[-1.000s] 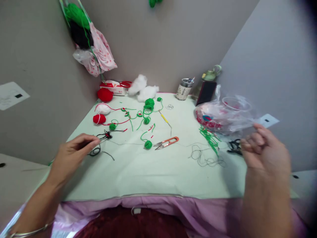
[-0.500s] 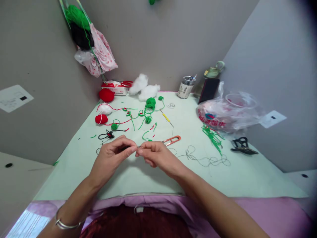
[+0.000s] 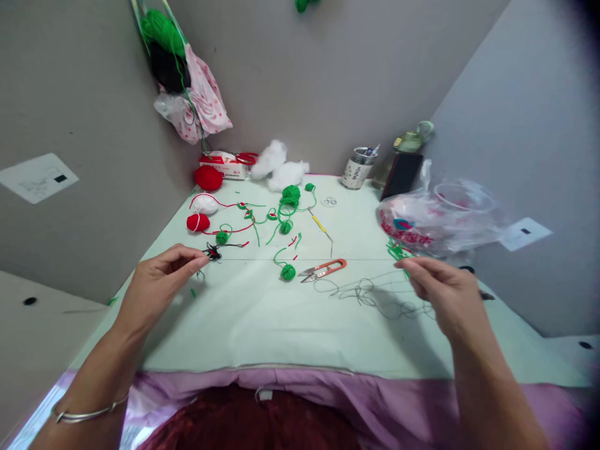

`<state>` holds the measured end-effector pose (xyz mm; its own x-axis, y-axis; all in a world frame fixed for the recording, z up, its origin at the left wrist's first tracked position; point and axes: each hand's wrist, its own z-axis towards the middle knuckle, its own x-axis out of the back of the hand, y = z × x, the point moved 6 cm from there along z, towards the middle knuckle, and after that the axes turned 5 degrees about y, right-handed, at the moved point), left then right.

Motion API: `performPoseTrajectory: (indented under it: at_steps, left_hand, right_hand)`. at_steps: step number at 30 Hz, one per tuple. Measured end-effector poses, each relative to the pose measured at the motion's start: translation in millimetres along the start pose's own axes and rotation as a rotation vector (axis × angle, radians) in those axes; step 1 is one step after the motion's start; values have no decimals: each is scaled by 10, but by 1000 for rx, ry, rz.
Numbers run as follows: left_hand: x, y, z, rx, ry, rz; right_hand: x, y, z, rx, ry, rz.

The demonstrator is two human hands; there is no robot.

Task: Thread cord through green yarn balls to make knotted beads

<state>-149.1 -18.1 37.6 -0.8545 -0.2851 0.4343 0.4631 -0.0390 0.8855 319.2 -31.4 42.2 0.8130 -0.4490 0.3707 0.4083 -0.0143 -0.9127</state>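
Note:
A thin dark thread (image 3: 276,259) runs taut and nearly level between my two hands above the table. My left hand (image 3: 162,284) pinches its left end between thumb and fingertips, right beside a small black yarn tangle (image 3: 214,252). Far to the right, my right hand (image 3: 443,290) pinches the other end; whether a needle is in those fingers I cannot make out. Below the thread lie orange-handled thread snips (image 3: 328,269) and a small green yarn ball (image 3: 287,272). Loose loops of thread (image 3: 368,294) spread on the table towards my right hand.
Several red, white and green yarn pieces lie at the back left, near a yellow-handled crochet hook (image 3: 319,224). White stuffing (image 3: 288,175), a pen tin (image 3: 359,169), a phone (image 3: 402,175) and a plastic bag (image 3: 422,215) stand along the back. Green yarn scraps (image 3: 396,249) lie behind my right hand.
My hands were together at the middle, fingertips nearly touching. They have moved wide apart, left and right, drawing the thread out straight between them. The view has shifted slightly.

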Motion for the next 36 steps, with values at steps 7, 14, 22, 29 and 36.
performPoseTrajectory:
  at_steps: [7,14,22,29,36]
  left_hand:
    - [86,-98,81,41,22,27]
    - [398,-312,140,127,167,31]
    - [-177,-62,-27,120,55,-470]
    - [-884,247,-419,125,-122,-553]
    - [-983,430,-530,-53,-236,-424]
  right_hand:
    - [707,82,152,64,421,-50]
    - [1076,314,255,80,353,-447]
    - [468,-214,-75,162,223,-353]
    - [-1289,-418,-902,-348,-676,485]
    - [-1782,-513,-1136,-514,-687,754]
